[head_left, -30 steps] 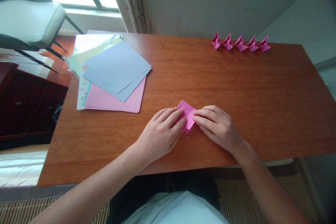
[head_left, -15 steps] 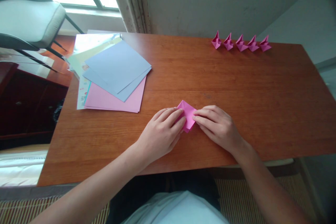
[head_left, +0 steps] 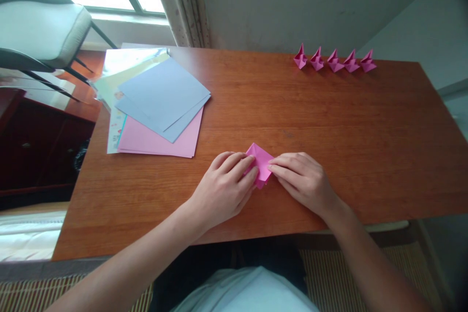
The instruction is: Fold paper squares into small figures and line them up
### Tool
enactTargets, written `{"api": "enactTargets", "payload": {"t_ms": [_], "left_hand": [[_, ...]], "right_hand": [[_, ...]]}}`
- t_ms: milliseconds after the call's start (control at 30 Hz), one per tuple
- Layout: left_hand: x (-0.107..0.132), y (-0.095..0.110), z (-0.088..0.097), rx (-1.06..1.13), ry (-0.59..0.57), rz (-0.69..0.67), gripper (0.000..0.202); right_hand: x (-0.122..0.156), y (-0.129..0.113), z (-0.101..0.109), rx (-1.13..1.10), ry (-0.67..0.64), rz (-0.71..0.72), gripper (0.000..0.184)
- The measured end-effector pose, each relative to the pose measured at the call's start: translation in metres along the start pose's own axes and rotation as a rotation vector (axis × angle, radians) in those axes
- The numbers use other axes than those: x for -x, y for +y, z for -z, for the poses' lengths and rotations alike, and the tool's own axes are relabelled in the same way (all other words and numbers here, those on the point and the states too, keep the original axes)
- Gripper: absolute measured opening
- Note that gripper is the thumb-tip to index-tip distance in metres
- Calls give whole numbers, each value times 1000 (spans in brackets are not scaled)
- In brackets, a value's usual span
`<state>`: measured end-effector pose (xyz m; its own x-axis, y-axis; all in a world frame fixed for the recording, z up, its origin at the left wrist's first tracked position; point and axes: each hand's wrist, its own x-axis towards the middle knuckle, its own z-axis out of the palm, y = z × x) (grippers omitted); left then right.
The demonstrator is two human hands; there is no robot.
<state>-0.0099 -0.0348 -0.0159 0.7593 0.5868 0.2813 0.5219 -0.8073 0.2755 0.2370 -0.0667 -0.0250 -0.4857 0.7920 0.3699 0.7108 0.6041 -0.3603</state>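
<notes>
A small folded pink origami paper (head_left: 262, 162) lies near the front edge of the wooden table, one corner pointing away from me. My left hand (head_left: 228, 183) covers its left side, fingertips closed on the paper. At the right corner, my right hand (head_left: 302, 175) pinches the edge between thumb and fingers. The thumbs are mostly hidden beneath the hands, and so is part of the paper's left side.
Several finished pink origami figures (head_left: 335, 61) stand in a row along the table's far edge. Blue sheets (head_left: 164, 92) overlap pink sheets (head_left: 161, 141) and a plastic packet (head_left: 109, 78) at the left. A chair (head_left: 40, 24) stands beyond the table (head_left: 329, 122).
The folded paper and both hands have shifted very slightly toward me. Both hands keep their hold on the paper.
</notes>
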Motion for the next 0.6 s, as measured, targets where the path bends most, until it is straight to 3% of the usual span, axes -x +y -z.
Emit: {"api": "enactTargets", "payload": {"t_ms": [433,600], "left_hand": [[-2,3,-6,-38,64,-32,12],[-1,2,-8,-28,46,-12,14]], "right_hand": [[3,-17,-3,-25,13,-10,27],[8,-17,-4,-22,113,-107,37]]}}
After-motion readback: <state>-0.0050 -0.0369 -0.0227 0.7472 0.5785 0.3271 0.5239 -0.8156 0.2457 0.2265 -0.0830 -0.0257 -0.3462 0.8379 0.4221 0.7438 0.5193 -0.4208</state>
